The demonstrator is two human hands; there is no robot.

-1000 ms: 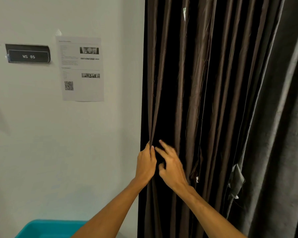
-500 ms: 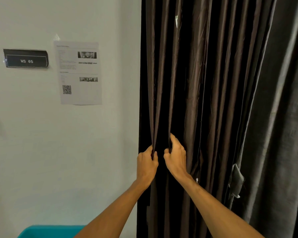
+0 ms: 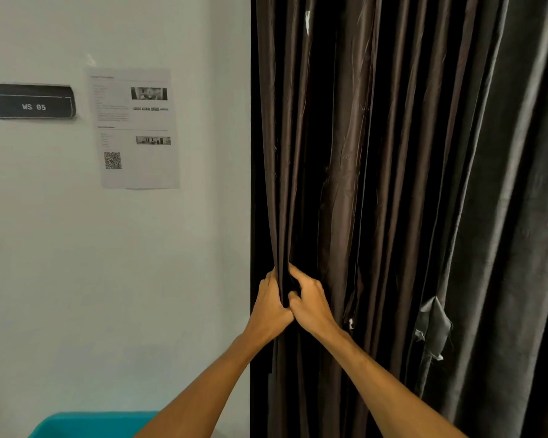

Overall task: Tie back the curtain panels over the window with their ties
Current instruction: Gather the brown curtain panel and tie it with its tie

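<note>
Brown curtain fold (image 3: 283, 248): a narrow bunch of pleats at the panel's left edge, clamped between both hands where the creases converge.
Left hand (image 3: 271, 306): fingers curled round the fold from the wall side, back of the hand to the camera.
Right hand (image 3: 312, 306): fingers wrapped into the same fold from the other side, forefinger lying up along the cloth. It touches the left hand near the base of the thumbs.
Forearms (image 3: 203, 390): both bare, rising from the lower edge of the view and meeting in a narrow V at the wrists.
Brown curtain panel (image 3: 345, 153): glossy, hanging full length in vertical pleats. Right of the hands the pleats fall loose and unheld.
Panel's left edge: drawn in to the grip, with a dark strip (image 3: 254, 184) between it and the white wall (image 3: 76, 279).
Grey curtain panel (image 3: 519, 184): matte, hanging at the right, just beside the brown panel's right edge.
Grey fabric tie (image 3: 434, 330): a short folded strip dangling at the grey panel's inner edge, low and well apart from both hands.
Open room: bare wall to the left of the grip.
Black sign (image 3: 32, 102): reads "WS 05", high on the wall.
Printed sheet (image 3: 136, 128): taped beside the sign, well above the hands.
Teal bin (image 3: 92, 425): rim at the bottom-left corner, beside the left forearm.
</note>
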